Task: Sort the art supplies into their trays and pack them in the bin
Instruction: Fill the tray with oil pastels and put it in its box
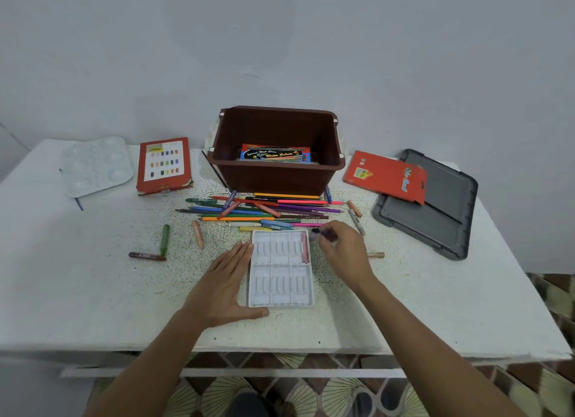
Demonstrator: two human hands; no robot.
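A white plastic crayon tray [280,289] lies near the table's front edge, with one pink crayon [304,247] in its top right slot. My left hand [228,286] lies flat against the tray's left side, fingers straight. My right hand [343,250] pinches a purple crayon [328,234] just right of the tray's top corner. Behind the tray is a pile of coloured pencils and crayons [264,211]. The brown bin [277,149] stands at the back with a water colour box [275,153] inside.
Loose crayons lie left: green [165,239], dark red [146,256], peach [197,233]. A marker [356,222] lies right. A red crayon box [164,165] and clear palette [96,166] sit back left; a red pencil box [385,175] rests on the grey lid [435,211].
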